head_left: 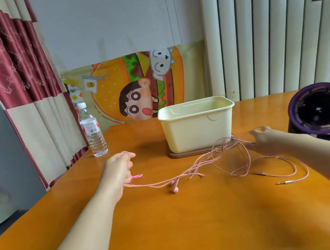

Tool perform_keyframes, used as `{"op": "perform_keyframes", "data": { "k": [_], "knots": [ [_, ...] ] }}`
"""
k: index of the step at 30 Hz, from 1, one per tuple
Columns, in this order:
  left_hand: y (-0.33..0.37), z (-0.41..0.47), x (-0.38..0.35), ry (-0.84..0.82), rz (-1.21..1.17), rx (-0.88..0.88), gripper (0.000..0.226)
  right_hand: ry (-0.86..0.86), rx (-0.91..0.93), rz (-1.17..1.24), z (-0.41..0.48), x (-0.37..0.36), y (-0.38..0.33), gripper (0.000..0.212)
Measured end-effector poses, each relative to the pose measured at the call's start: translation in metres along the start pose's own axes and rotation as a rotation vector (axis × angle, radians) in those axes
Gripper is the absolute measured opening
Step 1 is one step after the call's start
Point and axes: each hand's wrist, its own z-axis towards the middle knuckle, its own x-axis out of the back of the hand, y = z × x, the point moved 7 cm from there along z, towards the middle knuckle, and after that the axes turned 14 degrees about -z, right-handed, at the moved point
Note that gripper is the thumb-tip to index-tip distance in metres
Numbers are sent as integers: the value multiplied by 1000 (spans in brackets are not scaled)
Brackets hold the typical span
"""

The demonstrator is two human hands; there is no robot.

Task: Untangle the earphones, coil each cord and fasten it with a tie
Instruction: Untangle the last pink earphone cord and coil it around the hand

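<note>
Pink earphone cords [218, 155] lie tangled across the orange table [175, 220], stretched between both hands. My left hand [121, 166] is raised at the left with a loop of cord over its curled fingers. My right hand [263, 137] holds cord strands near the tangle, lifted beside the box. Pink earbuds [174, 188] rest on the table in the middle. Two jack plugs [285, 182] lie at the right on slack cord. A small pink tie [136, 176] lies by my left wrist.
A cream plastic box [199, 128] stands on a brown base behind the tangle. A water bottle [94, 131] stands at the table's left back edge. A purple round fan [324, 110] sits at the right. Curtains hang behind.
</note>
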Motion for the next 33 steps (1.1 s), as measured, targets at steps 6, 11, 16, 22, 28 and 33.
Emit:
{"op": "perform_keyframes", "data": {
  "k": [6,11,16,22,28,33],
  "knots": [
    [-16,-21,-33,-348,423,155,26,-218,253,45,-15,6,-22,68],
    [-6,-32,-45,-534,446,122,40,3,430,136,-34,50,-38,49],
    [6,-31,-55,-555,516,5,38,254,622,123,-61,62,-83,23],
    [-6,-38,-61,-625,697,3,31,209,703,-182,-59,5,-134,36],
    [-9,-26,-42,-418,373,33,21,226,634,264,-44,16,-128,20],
    [-17,-12,-17,-101,-562,257,20,237,408,785,-29,36,-87,20]
  ]
}}
